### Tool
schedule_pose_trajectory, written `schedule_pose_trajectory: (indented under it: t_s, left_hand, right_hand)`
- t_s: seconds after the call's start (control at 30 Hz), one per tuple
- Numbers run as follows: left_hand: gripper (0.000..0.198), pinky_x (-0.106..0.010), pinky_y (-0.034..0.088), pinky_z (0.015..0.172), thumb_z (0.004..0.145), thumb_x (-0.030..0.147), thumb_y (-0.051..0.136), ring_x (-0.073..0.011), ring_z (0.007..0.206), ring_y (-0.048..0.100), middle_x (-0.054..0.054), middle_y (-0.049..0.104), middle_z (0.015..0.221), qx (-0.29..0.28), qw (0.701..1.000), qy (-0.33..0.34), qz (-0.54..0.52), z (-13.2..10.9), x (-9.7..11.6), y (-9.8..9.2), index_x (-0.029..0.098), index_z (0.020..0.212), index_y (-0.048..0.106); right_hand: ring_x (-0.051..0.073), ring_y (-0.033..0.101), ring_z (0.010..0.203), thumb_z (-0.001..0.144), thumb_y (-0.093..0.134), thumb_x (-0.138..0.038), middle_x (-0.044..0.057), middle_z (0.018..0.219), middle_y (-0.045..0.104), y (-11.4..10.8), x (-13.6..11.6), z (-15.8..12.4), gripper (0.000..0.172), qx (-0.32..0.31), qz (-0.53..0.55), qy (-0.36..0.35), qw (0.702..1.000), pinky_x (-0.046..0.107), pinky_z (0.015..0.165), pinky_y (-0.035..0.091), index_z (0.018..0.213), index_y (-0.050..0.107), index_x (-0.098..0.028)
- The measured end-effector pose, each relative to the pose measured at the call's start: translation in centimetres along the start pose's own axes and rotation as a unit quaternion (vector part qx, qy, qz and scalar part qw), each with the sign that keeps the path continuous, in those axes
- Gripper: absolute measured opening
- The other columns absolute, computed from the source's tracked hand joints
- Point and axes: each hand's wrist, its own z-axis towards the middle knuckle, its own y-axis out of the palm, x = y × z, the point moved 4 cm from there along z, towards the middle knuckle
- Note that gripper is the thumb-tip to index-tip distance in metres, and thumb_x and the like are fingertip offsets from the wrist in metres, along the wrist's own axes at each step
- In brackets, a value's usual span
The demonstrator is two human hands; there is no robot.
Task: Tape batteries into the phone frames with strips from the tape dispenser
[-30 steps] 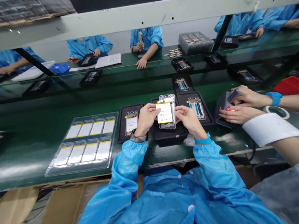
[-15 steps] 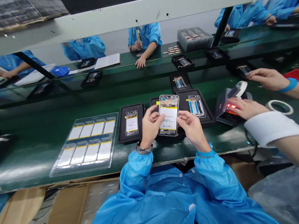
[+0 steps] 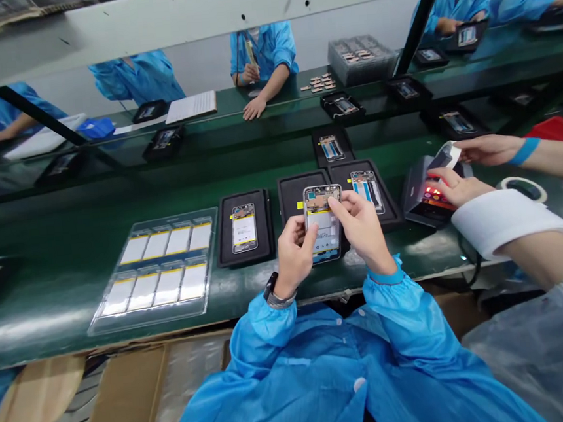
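An open phone body with a white battery in it is held up between both hands, just above the bench. My left hand grips its left edge, the thumb lying over the battery. My right hand holds the upper right edge, with the thumb on the board area near the top. Partly hidden behind the phone is a black foam tray. Left of the hands, another black tray carries a phone body with a battery. To the right, a phone body with blue strips lies in its tray.
A clear plastic tray of several white batteries lies at left. A co-worker's hands are at a tape dispenser on the right, near a tape roll. More trays and co-workers are across the bench, beneath a shelf beam.
The phone body has moved slightly down and tilted. My right thumb has shifted from its side edge onto its upper part. The co-worker's far hand has come to the tape dispenser.
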Motion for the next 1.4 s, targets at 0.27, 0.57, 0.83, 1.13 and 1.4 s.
schedule_pose_trajectory:
  t_s: [0.27, 0.57, 0.83, 1.13, 1.4]
  left_hand:
    - [0.031, -0.030, 0.058, 0.079, 0.091, 0.050, 0.071, -0.0193, 0.088, 0.073, -0.006, 0.075, 0.098, 0.004, 0.999, 0.006, -0.032, 0.2, 0.1, 0.0, 0.022, 0.101, 0.062]
    - [0.034, -0.028, 0.058, 0.077, 0.092, 0.050, 0.071, -0.0174, 0.085, 0.072, -0.007, 0.075, 0.099, 0.002, 0.997, 0.017, -0.070, -0.5, 0.4, 0.2, 0.019, 0.103, 0.061]
    - [0.036, -0.031, 0.059, 0.083, 0.093, 0.051, 0.069, -0.0186, 0.090, 0.072, -0.008, 0.074, 0.103, -0.004, 0.995, 0.011, -0.095, -0.8, 0.6, 0.5, 0.019, 0.106, 0.061]
    - [0.039, -0.028, 0.056, 0.078, 0.095, 0.056, 0.065, -0.0175, 0.088, 0.069, -0.006, 0.071, 0.102, -0.014, 0.995, -0.009, -0.094, -1.1, 0.8, 1.1, 0.020, 0.108, 0.057]
    - [0.039, -0.029, 0.054, 0.087, 0.095, 0.054, 0.065, -0.0190, 0.097, 0.070, -0.008, 0.074, 0.106, 0.056, 0.997, -0.005, -0.051, 0.4, 0.9, 2.2, 0.017, 0.107, 0.064]
  right_hand:
    - [0.020, 0.073, 0.081, 0.085, 0.077, -0.052, 0.004, 0.090, 0.076, 0.0, 0.0, 0.1, 0.036, -0.029, 0.012, -0.019, 0.999, 0.031, 0.071, 0.059, 0.100, 0.065, -0.021]
    - [0.023, 0.075, 0.090, 0.087, 0.079, -0.046, 0.006, 0.103, 0.078, 0.0, 0.0, -0.5, 0.034, -0.044, 0.031, -0.045, 0.998, 0.035, 0.078, 0.062, 0.107, 0.069, -0.021]
    - [0.025, 0.074, 0.101, 0.090, 0.075, -0.049, 0.008, 0.114, 0.077, -0.2, -0.5, -1.0, 0.039, -0.048, 0.008, -0.073, 0.996, 0.039, 0.087, 0.063, 0.117, 0.069, -0.021]
    - [0.025, 0.074, 0.099, 0.091, 0.074, -0.046, 0.008, 0.115, 0.076, -0.4, -0.8, -1.5, 0.037, -0.054, -0.031, -0.093, 0.994, 0.039, 0.087, 0.062, 0.117, 0.067, -0.021]
    - [0.025, 0.073, 0.104, 0.093, 0.070, -0.040, 0.009, 0.118, 0.075, -0.2, -0.7, -2.5, 0.035, -0.029, -0.078, -0.111, 0.990, 0.040, 0.091, 0.060, 0.122, 0.066, -0.021]
